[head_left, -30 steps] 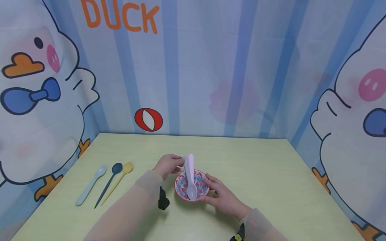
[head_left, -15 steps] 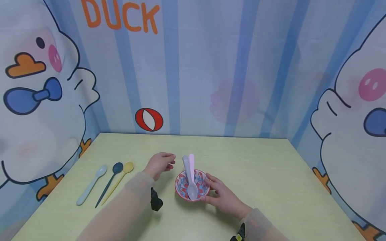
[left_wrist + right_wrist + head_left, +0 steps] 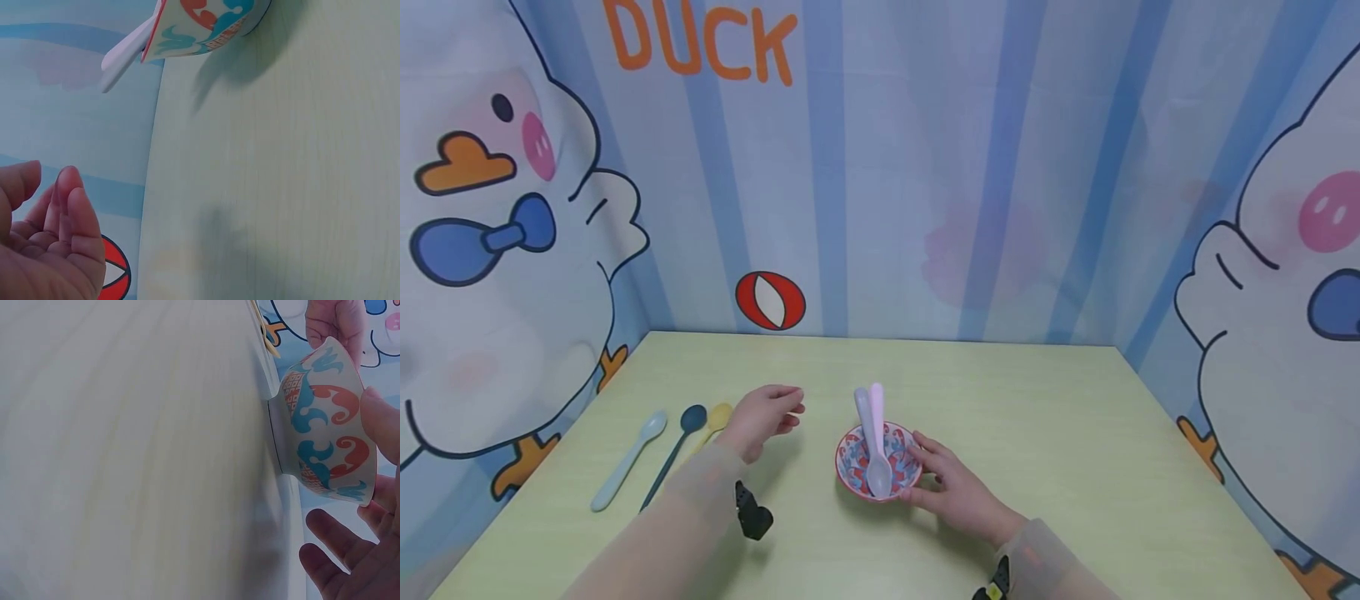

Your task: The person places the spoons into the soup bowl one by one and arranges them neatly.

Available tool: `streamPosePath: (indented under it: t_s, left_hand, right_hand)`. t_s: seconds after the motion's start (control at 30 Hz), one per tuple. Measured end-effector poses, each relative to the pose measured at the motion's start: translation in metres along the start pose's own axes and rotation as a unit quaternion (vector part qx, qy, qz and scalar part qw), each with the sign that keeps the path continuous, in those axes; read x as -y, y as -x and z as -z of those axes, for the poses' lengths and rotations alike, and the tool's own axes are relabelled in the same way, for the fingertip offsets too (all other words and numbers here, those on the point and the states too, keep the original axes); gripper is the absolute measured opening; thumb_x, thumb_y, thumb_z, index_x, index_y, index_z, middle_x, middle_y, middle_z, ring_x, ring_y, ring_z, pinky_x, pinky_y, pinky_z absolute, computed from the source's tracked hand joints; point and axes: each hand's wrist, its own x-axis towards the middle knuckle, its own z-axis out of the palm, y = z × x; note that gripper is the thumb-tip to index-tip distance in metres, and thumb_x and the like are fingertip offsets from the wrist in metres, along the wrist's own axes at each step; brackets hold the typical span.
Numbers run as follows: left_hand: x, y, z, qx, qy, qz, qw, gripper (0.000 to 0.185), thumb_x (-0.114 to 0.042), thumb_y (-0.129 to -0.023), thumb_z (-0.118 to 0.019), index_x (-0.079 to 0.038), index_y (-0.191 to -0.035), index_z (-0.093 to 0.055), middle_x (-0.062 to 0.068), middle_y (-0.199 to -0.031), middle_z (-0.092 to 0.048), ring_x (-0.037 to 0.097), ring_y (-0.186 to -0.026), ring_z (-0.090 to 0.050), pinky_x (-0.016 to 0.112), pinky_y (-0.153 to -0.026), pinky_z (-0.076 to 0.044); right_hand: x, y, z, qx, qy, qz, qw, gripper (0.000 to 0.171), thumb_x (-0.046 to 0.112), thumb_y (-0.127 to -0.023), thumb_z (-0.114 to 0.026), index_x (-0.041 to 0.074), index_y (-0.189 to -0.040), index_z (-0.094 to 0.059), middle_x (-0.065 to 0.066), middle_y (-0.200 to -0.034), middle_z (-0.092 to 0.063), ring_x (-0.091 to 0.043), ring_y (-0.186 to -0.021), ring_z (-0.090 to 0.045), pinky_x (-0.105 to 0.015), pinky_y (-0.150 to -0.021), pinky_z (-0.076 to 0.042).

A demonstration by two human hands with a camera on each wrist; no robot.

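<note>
A small bowl [image 3: 852, 469] with a red and blue pattern stands on the table. In it lean a grey-lilac spoon [image 3: 878, 477] and a pink spoon [image 3: 877, 408], handles rising past the far rim. My right hand [image 3: 961, 493] holds the bowl's right side, thumb and fingers at the rim; in the right wrist view, two fingers extend free of the bowl [image 3: 334, 434]. Left of the bowl, my left hand [image 3: 765, 422] hovers with nothing in it, fingers loosely bent. The left wrist view shows the same hand [image 3: 56, 244] apart from the bowl.
On the left of the pale table [image 3: 1037, 433] lie a light blue spoon [image 3: 625, 465], a dark blue spoon [image 3: 692, 419] and a yellow spoon [image 3: 720, 415]. My left forearm covers part of the last two. A duck-printed curtain [image 3: 895, 167] encloses the back and sides.
My left hand has come away from the grey-lilac spoon's handle and moved left toward the yellow spoon. The right hand and the bowl have stayed in place.
</note>
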Motion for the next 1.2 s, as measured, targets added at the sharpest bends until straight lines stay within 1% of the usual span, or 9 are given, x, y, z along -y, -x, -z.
streamPosePath:
  t_s: [0.3, 0.47, 0.73, 0.8, 1.03, 1.2]
  left_hand:
    - [0.001, 0.016, 0.020, -0.006, -0.003, 0.013, 0.9999, 0.046, -0.033, -0.098, -0.055, -0.005, -0.135, -0.050, 0.017, -0.121, -0.059, 0.033, -0.106, -0.058, 0.030, -0.086, -0.051]
    - [0.003, 0.023, 0.030, -0.006, -0.005, 0.012, 0.9999, 0.048, -0.034, -0.099, -0.054, -0.005, -0.136, -0.049, 0.017, -0.122, -0.058, 0.033, -0.106, -0.058, 0.030, -0.086, -0.050]
    - [0.013, 0.029, 0.043, -0.009, 0.000, 0.001, 1.0000, 0.053, -0.037, -0.097, -0.056, -0.003, -0.137, -0.048, 0.018, -0.123, -0.057, 0.033, -0.105, -0.058, 0.029, -0.084, -0.051]
    - [0.016, 0.032, 0.046, -0.009, 0.000, -0.002, 1.0000, 0.053, -0.037, -0.098, -0.055, -0.002, -0.137, -0.047, 0.018, -0.123, -0.057, 0.034, -0.105, -0.057, 0.029, -0.084, -0.051]
    - [0.023, 0.041, 0.057, -0.014, -0.007, 0.003, 0.9999, 0.052, -0.035, -0.099, -0.053, -0.001, -0.138, -0.045, 0.019, -0.124, -0.056, 0.032, -0.103, -0.057, 0.027, -0.083, -0.051]
    - [0.028, 0.046, 0.064, -0.017, -0.011, -0.005, 0.9998, 0.054, -0.036, -0.099, -0.052, -0.001, -0.139, -0.044, 0.022, -0.127, -0.053, 0.031, -0.103, -0.057, 0.026, -0.082, -0.050]
  right_hand:
    - [-0.002, -0.001, -0.001, -0.007, 0.009, 0.003, 1.000, 0.072, 0.035, -0.089, -0.068, 0.002, -0.146, -0.038, -0.012, -0.158, -0.018, -0.030, -0.124, -0.049, -0.050, -0.102, -0.039]
    - [-0.002, -0.001, 0.000, -0.007, 0.007, 0.002, 1.000, 0.072, 0.035, -0.089, -0.068, 0.001, -0.146, -0.037, -0.012, -0.158, -0.017, -0.029, -0.123, -0.049, -0.050, -0.101, -0.040]
    - [-0.002, -0.001, 0.000, -0.005, 0.003, 0.000, 1.000, 0.073, 0.036, -0.089, -0.068, 0.001, -0.146, -0.037, -0.012, -0.158, -0.017, -0.028, -0.122, -0.050, -0.050, -0.101, -0.040]
    - [-0.003, -0.001, 0.000, -0.006, 0.004, 0.000, 1.000, 0.073, 0.036, -0.089, -0.068, 0.001, -0.146, -0.037, -0.012, -0.158, -0.017, -0.029, -0.122, -0.049, -0.050, -0.101, -0.040]
    - [-0.004, -0.002, -0.001, -0.005, -0.003, 0.003, 1.000, 0.072, 0.033, -0.089, -0.068, 0.001, -0.146, -0.037, -0.013, -0.158, -0.017, -0.029, -0.123, -0.049, -0.050, -0.101, -0.040]
    - [-0.004, -0.002, -0.002, -0.005, -0.004, 0.004, 1.000, 0.072, 0.033, -0.089, -0.068, 0.001, -0.146, -0.037, -0.012, -0.158, -0.017, -0.029, -0.123, -0.049, -0.049, -0.101, -0.040]
